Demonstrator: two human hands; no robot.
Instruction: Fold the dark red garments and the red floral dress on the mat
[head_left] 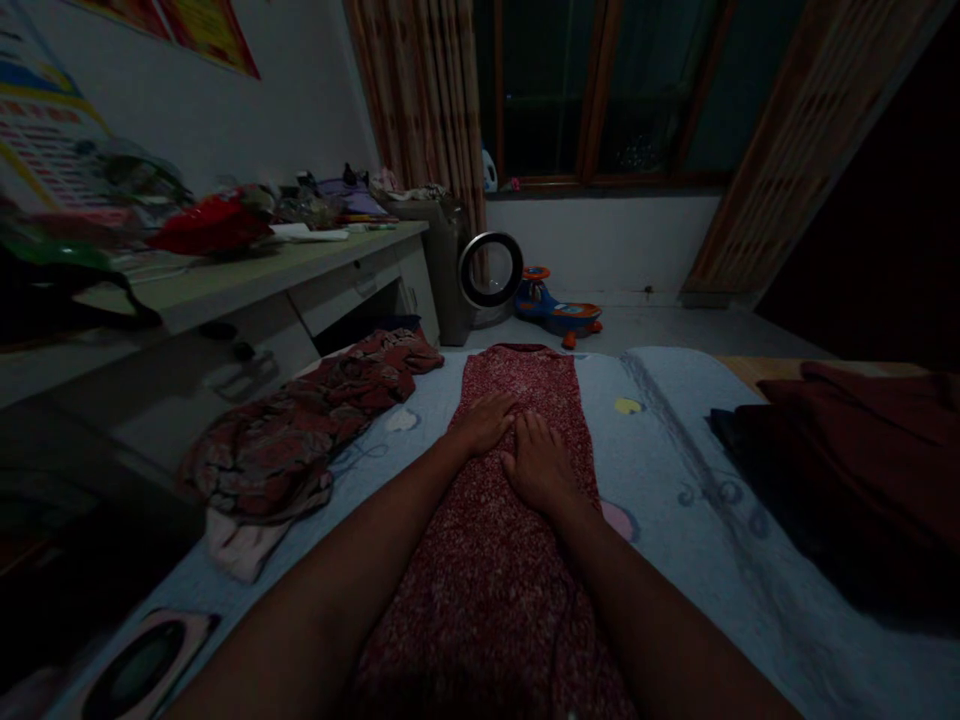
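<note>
A dark red speckled garment (487, 560) lies folded into a long strip on the bed, its collar end farthest from me. My left hand (487, 422) rests flat on the upper part of it, fingers stretched toward the right. Right beside it, my right hand (538, 462) presses palm down on the same cloth with its fingers extended. The two hands nearly touch at the fingertips. Neither one grips the fabric.
A crumpled patterned cloth (300, 430) lies on the left of the light blue bedsheet (660, 450). Dark folded clothes (862, 470) are piled at the right. A cluttered desk (300, 265) runs along the left wall. Beyond the bed stand a round fan (513, 265) and a blue-orange ride-on toy (559, 312).
</note>
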